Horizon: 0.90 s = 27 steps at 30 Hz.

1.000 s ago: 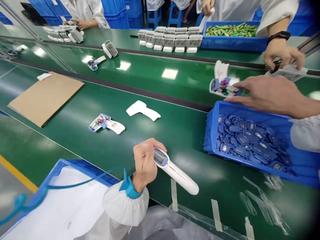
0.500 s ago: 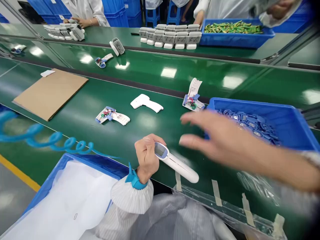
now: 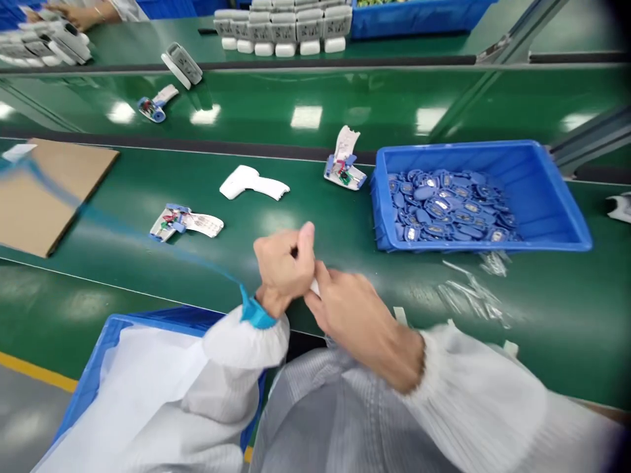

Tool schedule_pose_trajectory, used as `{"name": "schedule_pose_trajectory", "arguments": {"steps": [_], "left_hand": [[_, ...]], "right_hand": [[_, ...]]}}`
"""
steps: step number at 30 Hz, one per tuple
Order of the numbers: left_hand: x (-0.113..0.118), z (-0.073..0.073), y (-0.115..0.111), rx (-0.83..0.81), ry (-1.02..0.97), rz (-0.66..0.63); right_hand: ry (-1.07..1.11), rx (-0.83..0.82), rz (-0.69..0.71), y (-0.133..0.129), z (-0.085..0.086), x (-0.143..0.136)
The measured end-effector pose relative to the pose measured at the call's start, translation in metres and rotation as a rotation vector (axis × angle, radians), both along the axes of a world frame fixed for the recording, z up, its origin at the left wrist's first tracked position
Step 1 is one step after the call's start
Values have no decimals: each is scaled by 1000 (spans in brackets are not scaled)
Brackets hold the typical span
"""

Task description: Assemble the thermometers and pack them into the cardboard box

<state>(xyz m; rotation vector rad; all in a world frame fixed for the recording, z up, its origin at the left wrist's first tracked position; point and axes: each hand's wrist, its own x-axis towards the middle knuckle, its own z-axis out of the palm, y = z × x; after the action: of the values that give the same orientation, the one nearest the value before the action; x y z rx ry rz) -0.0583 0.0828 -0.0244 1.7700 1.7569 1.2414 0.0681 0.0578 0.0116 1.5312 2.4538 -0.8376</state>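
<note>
My left hand is closed around a white infrared thermometer, of which only a sliver shows between my hands. A blue wrist strap circles my left wrist. Pressed up against it from the right, my right hand has its fingers wrapped on the same thermometer. Beyond my hands lies a white thermometer shell half, outer side up. Opened thermometer halves with wires and blue parts rest to its left and its right.
A blue bin of small blue oval parts stands at the right, with clear plastic strips before it. Cardboard lies at the left. A lined blue crate sits beside my left arm. Grey-and-white devices stand in rows across the bench.
My right hand has come from beside the parts bin to the thermometer and closed on it. The thermometer is now mostly covered by my hands. The view has shifted right and down.
</note>
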Motion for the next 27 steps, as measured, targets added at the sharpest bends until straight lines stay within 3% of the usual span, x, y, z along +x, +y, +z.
{"name": "schedule_pose_trajectory", "arguments": {"steps": [3, 7, 11, 13, 15, 17, 19, 21, 22, 25, 27], "left_hand": [[-3, 1, 0, -54, -138, -62], [-10, 3, -8, -192, -581, -151], [-20, -1, -19, -271, -601, -124], [-23, -4, -26, -263, -618, -160], [-20, -6, -32, -171, -716, -205], [-13, -7, -34, -38, -823, -162], [-3, -9, -32, 54, -879, -34], [6, -11, -26, 69, -881, 105], [9, -12, -22, 55, -867, 149], [13, -17, -11, -10, -770, 227], [14, -18, -4, -37, -612, 285]], "right_hand": [[65, 40, -25, -1, -2, 2], [72, 63, -56, -11, -7, 15], [252, -34, -194, -14, -2, 27], [466, -332, -379, -10, 2, 33], [687, -787, -606, -6, 4, 37], [847, -1150, -769, -3, 3, 40], [932, -1267, -803, -5, 0, 40], [889, -1169, -725, -10, -4, 36], [822, -1040, -665, -15, -5, 32], [481, -461, -442, -28, -8, 16], [246, -174, -300, -33, -8, 4]]}}
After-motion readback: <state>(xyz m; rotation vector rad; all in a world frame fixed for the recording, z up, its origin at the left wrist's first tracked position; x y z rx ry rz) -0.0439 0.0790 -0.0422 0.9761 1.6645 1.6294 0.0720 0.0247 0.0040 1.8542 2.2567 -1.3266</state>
